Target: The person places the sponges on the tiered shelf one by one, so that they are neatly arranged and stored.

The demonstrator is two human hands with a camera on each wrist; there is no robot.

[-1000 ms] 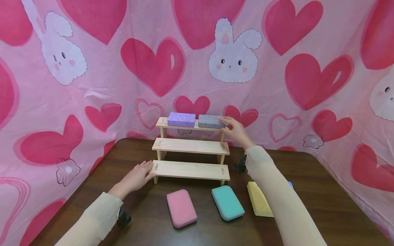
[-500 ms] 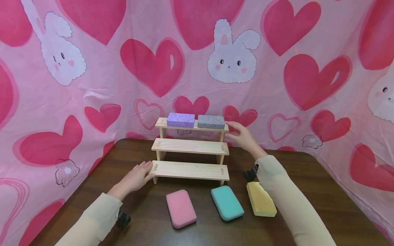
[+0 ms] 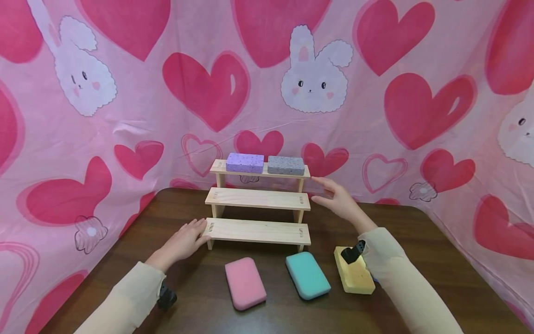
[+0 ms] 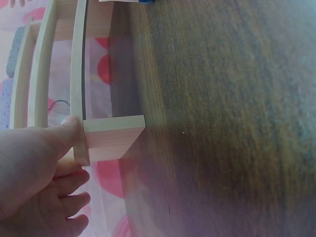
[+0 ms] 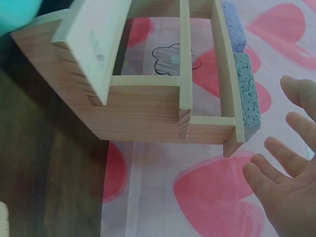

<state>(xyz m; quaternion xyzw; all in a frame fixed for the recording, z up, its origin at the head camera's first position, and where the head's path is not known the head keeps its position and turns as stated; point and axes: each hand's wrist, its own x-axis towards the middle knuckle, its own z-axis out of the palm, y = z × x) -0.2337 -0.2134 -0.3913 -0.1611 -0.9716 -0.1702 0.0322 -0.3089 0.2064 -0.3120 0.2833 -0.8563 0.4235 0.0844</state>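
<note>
My left hand (image 3: 183,241) rests with straight fingers against the left end of the rack's (image 3: 258,199) bottom step, thumb touching the wood. My right hand (image 3: 340,199) hangs released, holding nothing, just right of the rack. The grey sponge (image 3: 286,165) lies on the top step beside the purple sponge (image 3: 244,163).

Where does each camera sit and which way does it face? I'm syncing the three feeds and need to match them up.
Head: worn high, looks forward and down at the wooden shelf, the table and both forearms.
Left wrist: sits low beside the left hand, looks along the shelf's end; thumb and fingers show.
Right wrist: sits by the right hand, looks at the shelf's other end and the grey sponge; open fingers show.
Shared: all three see the shelf.
</note>
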